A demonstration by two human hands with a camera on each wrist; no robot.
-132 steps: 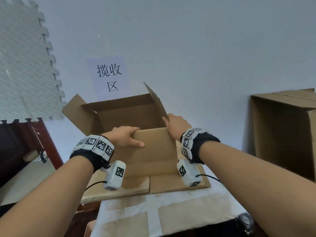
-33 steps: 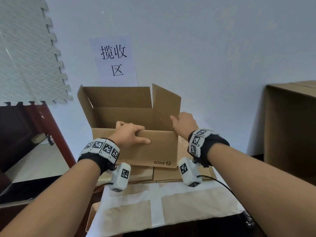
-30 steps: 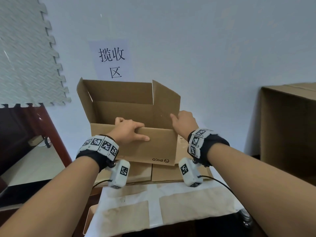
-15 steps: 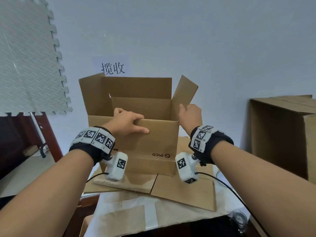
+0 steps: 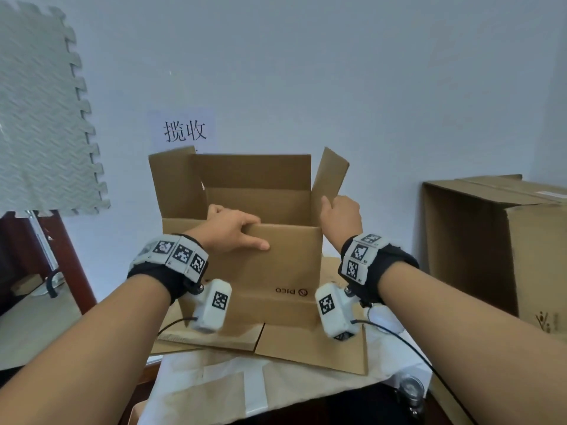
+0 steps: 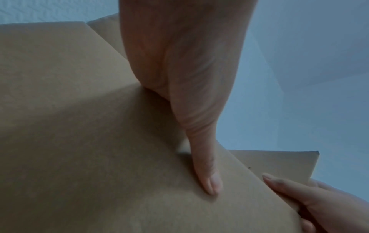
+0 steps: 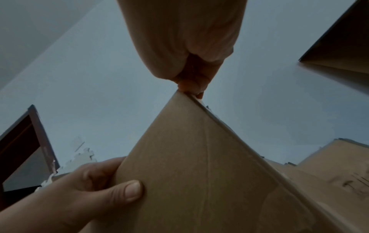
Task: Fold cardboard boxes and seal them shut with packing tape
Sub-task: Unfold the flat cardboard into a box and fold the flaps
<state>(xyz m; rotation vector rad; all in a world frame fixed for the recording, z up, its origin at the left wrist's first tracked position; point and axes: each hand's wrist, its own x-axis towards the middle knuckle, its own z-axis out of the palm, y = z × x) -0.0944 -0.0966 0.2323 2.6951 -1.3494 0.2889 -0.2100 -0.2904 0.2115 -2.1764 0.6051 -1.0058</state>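
Flattened cardboard [image 5: 310, 348]: lower centre on the table [image 5: 214, 388], under the box.
Left hand [image 5: 228, 230]: grip curled over the near wall's top edge, thumb flat on the outer face, fingers inside.
Box [image 5: 276, 265]: centre frame and upright now, squared up from its skewed lean of a second ago; all top flaps up.
Right hand [image 5: 340, 217]: grip pinching the near right corner, by the right flap [image 5: 329, 176].
Meaning: box looks erected; flaps still need folding, and no tape shows anywhere.
Big carton [image 5: 497, 246]: right edge, well apart.
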